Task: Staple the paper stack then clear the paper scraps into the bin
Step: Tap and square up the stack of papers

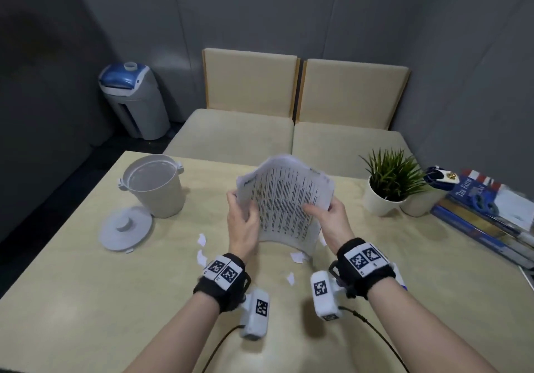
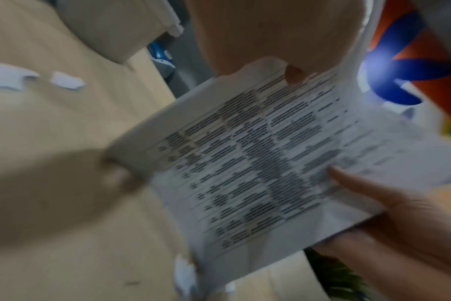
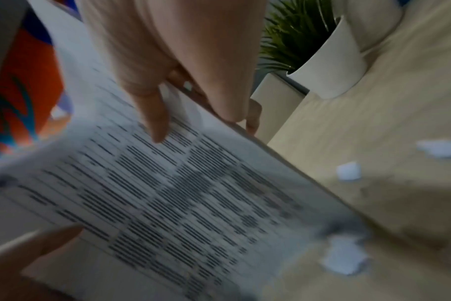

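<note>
Nearest, white scraps [image 1: 298,257] lie on the counter [image 1: 86,300] around the wrists, and a careless drop of the sheets could scatter them off the edge. Just beyond, left hand [image 1: 242,222] and right hand [image 1: 332,219] each pinch a side of the stack [image 1: 286,199], held bowed above the counter with thumbs on the printed face; so loose a grip could let the sheets slide out of line before stapling. Farther left, the bin [image 1: 153,185] stands open beside its lid [image 1: 124,227]; I see no stapler.
</note>
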